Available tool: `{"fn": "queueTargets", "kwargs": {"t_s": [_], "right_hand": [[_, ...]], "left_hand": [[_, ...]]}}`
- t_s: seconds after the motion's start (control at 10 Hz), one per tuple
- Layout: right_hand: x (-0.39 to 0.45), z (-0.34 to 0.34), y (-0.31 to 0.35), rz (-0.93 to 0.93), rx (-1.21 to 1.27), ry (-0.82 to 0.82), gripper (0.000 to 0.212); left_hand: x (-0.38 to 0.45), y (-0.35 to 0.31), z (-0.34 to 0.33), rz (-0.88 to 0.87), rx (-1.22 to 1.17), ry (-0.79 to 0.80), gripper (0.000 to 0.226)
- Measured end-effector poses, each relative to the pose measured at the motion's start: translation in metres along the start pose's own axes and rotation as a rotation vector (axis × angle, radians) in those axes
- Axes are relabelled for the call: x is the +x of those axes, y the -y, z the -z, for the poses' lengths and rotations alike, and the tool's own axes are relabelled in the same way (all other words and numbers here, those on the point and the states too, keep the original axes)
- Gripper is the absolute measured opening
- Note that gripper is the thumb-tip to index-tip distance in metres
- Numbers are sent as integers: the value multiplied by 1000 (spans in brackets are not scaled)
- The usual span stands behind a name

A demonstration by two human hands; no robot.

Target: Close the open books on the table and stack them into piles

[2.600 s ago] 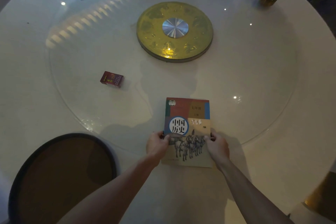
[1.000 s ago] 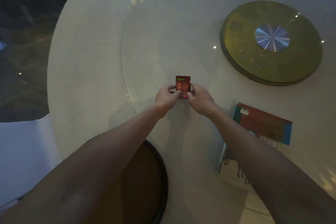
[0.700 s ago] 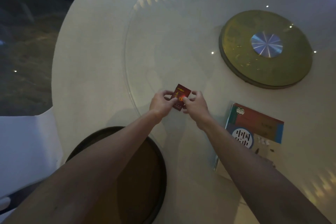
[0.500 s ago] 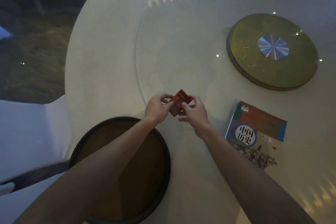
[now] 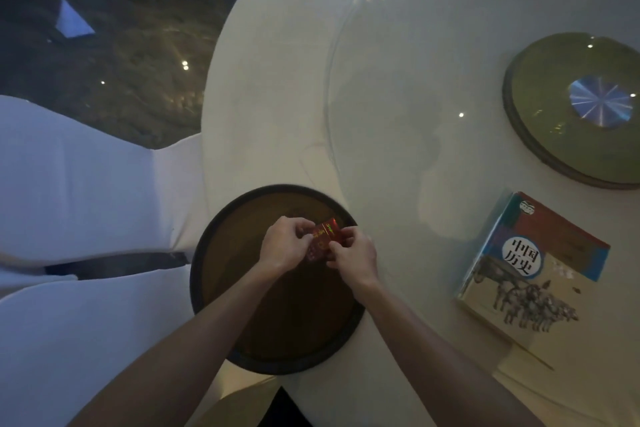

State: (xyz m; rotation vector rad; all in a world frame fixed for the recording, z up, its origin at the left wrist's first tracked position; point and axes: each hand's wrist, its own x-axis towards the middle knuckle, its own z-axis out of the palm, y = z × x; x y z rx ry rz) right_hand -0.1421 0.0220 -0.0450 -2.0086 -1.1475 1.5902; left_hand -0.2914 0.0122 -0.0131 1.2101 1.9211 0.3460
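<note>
Dim round table [image 5: 277,87]: both my left hand [image 5: 282,244] and right hand [image 5: 353,253] pinch a small red box [image 5: 322,241] over the tray [image 5: 214,236]; the book [image 5: 540,267] lies closed near the right edge, stiff, light, best gripped by its long sides.

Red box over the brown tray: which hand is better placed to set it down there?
Left, probably. Both hands, left and right, grip the small red box, but the left sits nearer the middle of the round brown tray.
</note>
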Motion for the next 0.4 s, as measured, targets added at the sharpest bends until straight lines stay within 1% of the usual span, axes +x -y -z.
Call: {"fn": "queueTargets", "kwargs": {"t_s": [0.2, 0.3, 0.4], "right_hand": [[-4, 0, 0, -20, -89, 50, 44], [-6, 6, 1, -20, -91, 94, 45], [-11, 16, 9, -11, -178, 114, 47]], "left_hand": [[-4, 19, -11, 68, 22, 46, 30], [-5, 21, -13, 59, 49, 62, 30], [-1, 16, -9, 23, 208, 23, 34]]}}
